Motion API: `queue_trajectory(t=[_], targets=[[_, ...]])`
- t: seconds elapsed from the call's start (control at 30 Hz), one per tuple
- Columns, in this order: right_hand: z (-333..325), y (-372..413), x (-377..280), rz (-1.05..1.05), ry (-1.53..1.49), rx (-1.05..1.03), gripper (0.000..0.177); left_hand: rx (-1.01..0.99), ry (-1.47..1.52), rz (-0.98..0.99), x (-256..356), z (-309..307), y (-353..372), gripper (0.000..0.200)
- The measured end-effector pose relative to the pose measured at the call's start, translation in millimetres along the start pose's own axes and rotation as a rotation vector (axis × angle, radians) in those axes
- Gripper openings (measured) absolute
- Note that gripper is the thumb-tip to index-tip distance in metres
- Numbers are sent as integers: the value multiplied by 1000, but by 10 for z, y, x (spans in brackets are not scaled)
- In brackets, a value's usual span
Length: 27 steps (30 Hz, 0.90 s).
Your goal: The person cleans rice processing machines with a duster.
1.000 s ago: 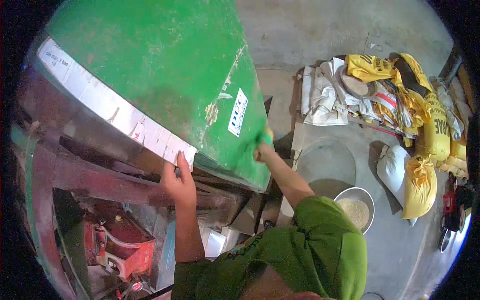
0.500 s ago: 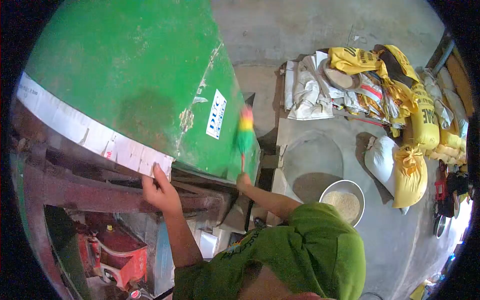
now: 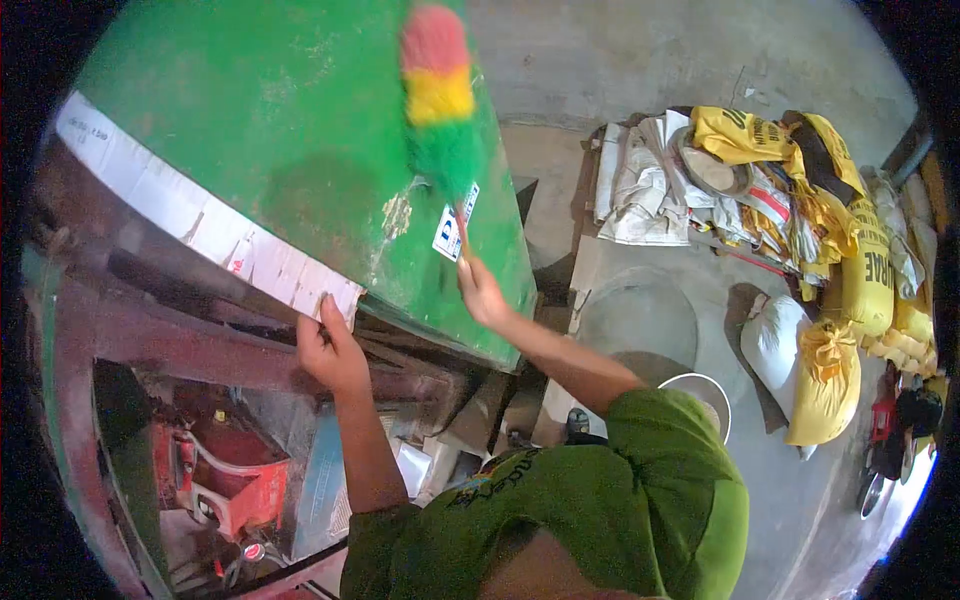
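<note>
In my right hand (image 3: 483, 290) is the thin handle of a fluffy duster (image 3: 440, 95), banded pink, yellow and green, its fingers closed round it. The duster's head overlaps the upper right part of a large green surface (image 3: 250, 120), and its stem crosses a blue-and-white sticker (image 3: 446, 238). My left hand (image 3: 338, 352) is closed at the right end of a white strip (image 3: 215, 228) along the lower edge of the green surface. The thumb lies over the strip's end, while the other fingers curl underneath.
Below the strip runs a dark reddish frame (image 3: 200, 325), with a red machine part (image 3: 235, 490) beneath. To the right, a metal bowl (image 3: 700, 383) stands on the floor, near a white sack (image 3: 775, 345) and a yellow sack (image 3: 825, 385). Folded sacks (image 3: 645, 190) lie piled farther back.
My right hand and the duster have moved up and slightly left, away from the green surface's lower right corner. My left hand remains at the strip's end.
</note>
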State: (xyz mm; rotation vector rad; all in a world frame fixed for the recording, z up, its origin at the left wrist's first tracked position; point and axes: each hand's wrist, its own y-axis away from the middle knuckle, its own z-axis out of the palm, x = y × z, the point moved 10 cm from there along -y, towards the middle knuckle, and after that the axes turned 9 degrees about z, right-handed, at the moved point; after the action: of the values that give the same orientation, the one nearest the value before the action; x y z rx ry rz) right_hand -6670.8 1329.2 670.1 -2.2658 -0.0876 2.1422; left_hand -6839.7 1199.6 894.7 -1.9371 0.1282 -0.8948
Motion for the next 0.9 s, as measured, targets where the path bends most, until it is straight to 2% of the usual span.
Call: queue_trajectory(t=[0.07,0.1,0.17,0.2,0.23,0.27,0.33,0.37,0.43,0.5,0.53,0.6,0.63,0.7,0.73,0.77,0.8,0.83,0.87,0.9], targets=[[-135,483,429,-74,53,163,37,-37,-107,19,58,4,-17,17],[38,669,1533,463,72,23,38,-1,-97,76,134,-7,-31,17],[126,1156,2753,1003,66,-14,37,-5,-81,44,129,-15,-23,17],[79,1102,2890,1000,67,-25,37,-16,-49,14,104,6,-22,16],[267,1269,3096,1262,-486,-62,37,8,-27,4,25,-3,-2,16],[517,1405,2887,1480,-1063,-95,39,9,-40,0,28,-15,2,16],[434,1022,2342,1372,-1018,-20,29,-12,-72,-8,33,-11,-3,20],[558,645,2125,1027,-1095,-362,20,-32,-161,-38,69,-26,1,21],[146,241,1332,882,-646,-64,23,13,-158,10,-13,-40,47,19],[-43,31,465,515,-614,-43,26,38,-118,-27,-60,-52,60,18],[-104,142,-21,417,-557,-62,23,30,-93,-82,-92,-50,83,18],[-28,264,-354,184,-460,-186,23,49,-133,-10,55,-89,58,18],[72,407,-320,203,-446,-264,24,28,-96,-62,21,-85,78,19],[217,646,110,-75,-220,-325,21,36,6,-92,-40,-76,111,20],[278,929,315,40,-200,-437,32,57,67,-74,-83,-71,143,21],[223,1216,389,232,-152,-406,43,29,27,-95,-80,-70,183,23],[183,1410,827,218,-130,-398,57,-1,-14,-122,-80,-94,254,25],[121,1464,1987,7,84,-365,50,8,-9,-125,-56,-152,352,28],[18,1851,2303,681,-474,-363,38,8,-6,-132,-28,-236,476,32],[-499,1984,3348,690,-457,-405,38,-96,-50,-151,14,-313,580,38]])
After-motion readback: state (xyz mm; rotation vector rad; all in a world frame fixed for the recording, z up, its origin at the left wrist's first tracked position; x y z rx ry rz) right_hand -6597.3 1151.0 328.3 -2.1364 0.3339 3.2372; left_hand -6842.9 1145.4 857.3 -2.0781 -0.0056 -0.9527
